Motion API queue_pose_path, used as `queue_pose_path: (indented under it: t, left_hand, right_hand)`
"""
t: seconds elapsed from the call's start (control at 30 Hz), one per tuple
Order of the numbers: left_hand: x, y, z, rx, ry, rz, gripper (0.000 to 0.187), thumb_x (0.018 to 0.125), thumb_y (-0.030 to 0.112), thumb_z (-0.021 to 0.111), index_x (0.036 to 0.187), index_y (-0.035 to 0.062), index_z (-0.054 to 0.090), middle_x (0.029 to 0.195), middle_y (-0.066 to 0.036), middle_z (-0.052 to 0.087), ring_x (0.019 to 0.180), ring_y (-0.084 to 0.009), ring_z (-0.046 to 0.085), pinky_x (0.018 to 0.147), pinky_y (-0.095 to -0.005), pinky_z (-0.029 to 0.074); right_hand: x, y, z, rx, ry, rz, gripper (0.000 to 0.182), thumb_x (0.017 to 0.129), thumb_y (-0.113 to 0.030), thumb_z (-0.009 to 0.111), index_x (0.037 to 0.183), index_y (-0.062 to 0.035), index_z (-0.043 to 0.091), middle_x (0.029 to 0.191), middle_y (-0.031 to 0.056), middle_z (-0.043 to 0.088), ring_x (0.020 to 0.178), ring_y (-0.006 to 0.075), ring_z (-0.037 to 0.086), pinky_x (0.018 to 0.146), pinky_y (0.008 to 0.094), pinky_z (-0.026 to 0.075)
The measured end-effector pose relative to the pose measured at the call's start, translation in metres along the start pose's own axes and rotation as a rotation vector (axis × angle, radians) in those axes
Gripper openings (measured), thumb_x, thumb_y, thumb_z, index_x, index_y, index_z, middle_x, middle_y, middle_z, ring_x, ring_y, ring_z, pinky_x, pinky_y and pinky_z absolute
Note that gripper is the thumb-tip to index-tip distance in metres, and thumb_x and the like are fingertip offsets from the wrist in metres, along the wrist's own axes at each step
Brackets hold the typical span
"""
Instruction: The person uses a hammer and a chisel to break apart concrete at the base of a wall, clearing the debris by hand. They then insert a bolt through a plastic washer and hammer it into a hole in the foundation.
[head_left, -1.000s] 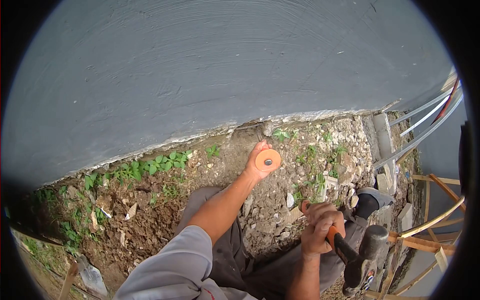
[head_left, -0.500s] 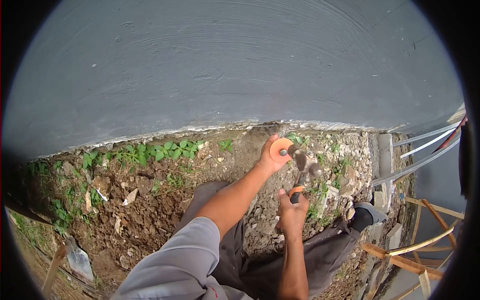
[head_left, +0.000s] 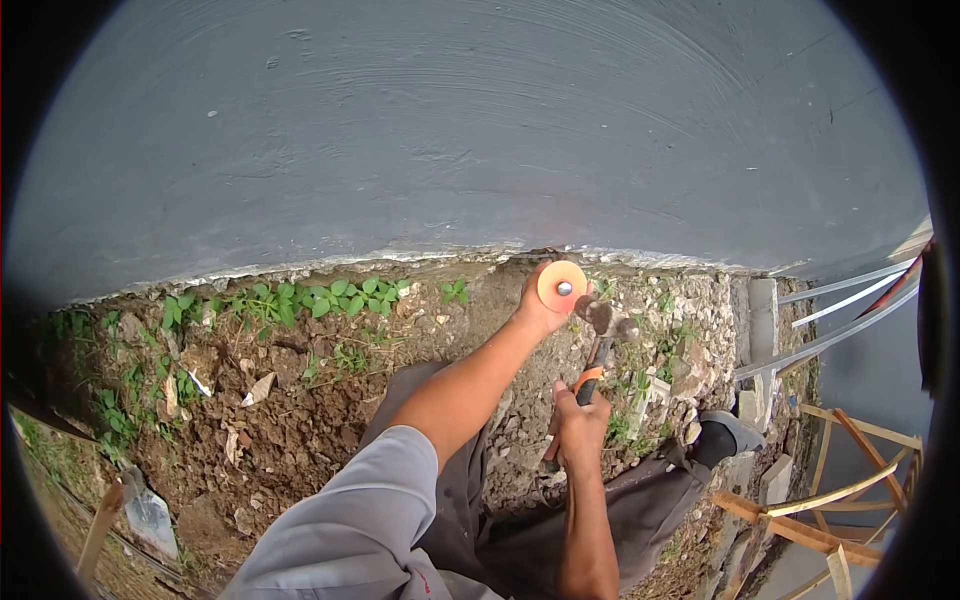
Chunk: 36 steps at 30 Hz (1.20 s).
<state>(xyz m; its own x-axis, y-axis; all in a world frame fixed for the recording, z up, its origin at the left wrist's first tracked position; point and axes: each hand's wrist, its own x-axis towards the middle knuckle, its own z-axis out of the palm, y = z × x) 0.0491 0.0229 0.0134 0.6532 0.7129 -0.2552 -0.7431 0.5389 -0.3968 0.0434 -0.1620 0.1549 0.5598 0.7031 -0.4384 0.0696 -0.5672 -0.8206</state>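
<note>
A chisel (head_left: pixel 565 289) with a round orange hand guard points away from me, low against the foot of the grey wall, its metal striking end facing me. My left hand (head_left: pixel 540 314) is closed around it behind the guard, and the guard hides most of the fingers. Just right of the guard is the head of a hammer (head_left: pixel 602 318), slightly blurred. My right hand (head_left: pixel 583 428) grips its black and orange handle below. The chisel's tip is hidden.
The grey wall (head_left: pixel 480 130) rises ahead above broken soil and stones (head_left: pixel 300 420). Green plants (head_left: pixel 335 298) grow along its base. A trowel-like metal blade (head_left: pixel 150 520) lies lower left. Wooden strips (head_left: pixel 830 500) and pale conduits (head_left: pixel 840 340) are at the right.
The hammer head has shifted slightly up and left, and the chisel's striking end now shows more fully. Both hands keep their holds. The view has tilted a little.
</note>
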Motion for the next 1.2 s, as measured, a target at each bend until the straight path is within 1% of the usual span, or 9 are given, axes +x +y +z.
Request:
queue_pose_path:
  t: [0.3,0.37,0.43,0.6,0.73,0.83,0.9,1.0,1.2]
  left_hand:
    - [-0.008,-0.003,0.009,0.057,0.028,0.037,0.019,0.089,0.027,0.058,0.085,0.0089,0.057,0.082,-0.01,0.061,0.083,-0.029,0.06,0.093,-0.0561,0.05]
    - [-0.01,-0.004,0.007,0.063,0.059,0.031,0.023,0.089,0.03,0.059,0.085,0.0082,0.057,0.082,-0.01,0.061,0.082,-0.0296,0.06,0.092,-0.0543,0.051]
    - [-0.008,0.001,-0.007,0.061,-0.029,-0.07,0.03,0.088,0.035,0.059,0.088,0.0058,0.057,0.085,-0.012,0.062,0.085,-0.0317,0.06,0.093,-0.0532,0.051]
    - [-0.003,-0.006,-0.005,0.158,0.069,-0.042,0.035,0.089,0.038,0.058,0.094,0.0032,0.057,0.091,-0.014,0.061,0.087,-0.0357,0.061,0.093,-0.0541,0.05]
    - [0.0,-0.004,-0.003,0.112,0.076,0.026,0.027,0.091,0.032,0.057,0.088,0.0056,0.056,0.086,-0.013,0.06,0.085,-0.0336,0.06,0.091,-0.0562,0.051]
    - [-0.003,-0.001,0.008,0.061,0.095,0.039,0.024,0.09,0.03,0.059,0.086,0.0067,0.056,0.083,-0.012,0.06,0.085,-0.032,0.06,0.092,-0.0564,0.051]
    - [-0.002,-0.002,0.011,0.007,0.133,0.045,0.023,0.089,0.029,0.06,0.085,0.0067,0.056,0.084,-0.012,0.059,0.084,-0.0322,0.06,0.092,-0.0569,0.051]
    - [0.015,0.002,-0.028,0.132,-0.008,0.037,0.026,0.093,0.032,0.051,0.096,0.0064,0.053,0.092,-0.012,0.059,0.089,-0.0323,0.06,0.091,-0.0576,0.051]
    - [0.008,-0.004,-0.007,0.134,-0.033,0.045,0.025,0.091,0.032,0.054,0.093,0.007,0.058,0.09,-0.011,0.063,0.087,-0.0304,0.061,0.095,-0.0578,0.048]
  right_hand:
    - [-0.029,-0.112,-0.046,0.499,0.208,-1.491,0.03,0.095,-0.016,0.052,0.071,-0.0048,0.038,0.062,0.005,0.045,0.054,0.0147,0.045,0.053,0.0318,0.048]
    - [0.011,-0.033,-0.02,-0.047,0.395,-1.137,0.024,0.091,-0.011,0.055,0.072,-0.0026,0.043,0.068,0.0053,0.051,0.056,0.013,0.047,0.052,0.0316,0.044]
    - [0.046,0.043,-0.014,-0.359,-0.043,-0.202,0.013,0.082,-0.007,0.065,0.082,-0.0016,0.053,0.062,-0.0013,0.047,0.055,0.0075,0.041,0.05,0.0282,0.036]
    - [-0.025,-0.013,-0.016,0.053,0.054,-0.132,0.02,0.083,-0.01,0.069,0.077,-0.0058,0.051,0.057,-0.0008,0.046,0.043,0.0072,0.042,0.038,0.0228,0.033]
    - [-0.041,-0.097,-0.062,0.187,0.123,-1.147,0.026,0.092,-0.019,0.059,0.079,-0.0039,0.043,0.059,0.006,0.048,0.047,0.0114,0.045,0.042,0.0254,0.04]
    - [-0.032,-0.118,-0.059,0.575,0.23,-1.445,0.027,0.093,-0.017,0.055,0.075,-0.0042,0.041,0.061,0.0054,0.044,0.053,0.0134,0.045,0.048,0.0278,0.041]
    - [0.003,-0.073,-0.027,0.318,0.38,-1.394,0.024,0.091,-0.013,0.056,0.073,-0.0042,0.043,0.061,0.0042,0.047,0.053,0.0143,0.045,0.05,0.0295,0.042]
    - [0.04,0.045,-0.009,-0.114,-0.065,0.004,0.018,0.083,-0.008,0.065,0.072,-0.0045,0.051,0.054,0.0017,0.049,0.043,0.0115,0.047,0.039,0.0289,0.036]
    - [-0.028,-0.036,-0.026,0.1,0.119,-0.448,0.021,0.085,-0.011,0.067,0.077,-0.0043,0.049,0.056,0.0025,0.049,0.04,0.0089,0.045,0.033,0.0259,0.036]
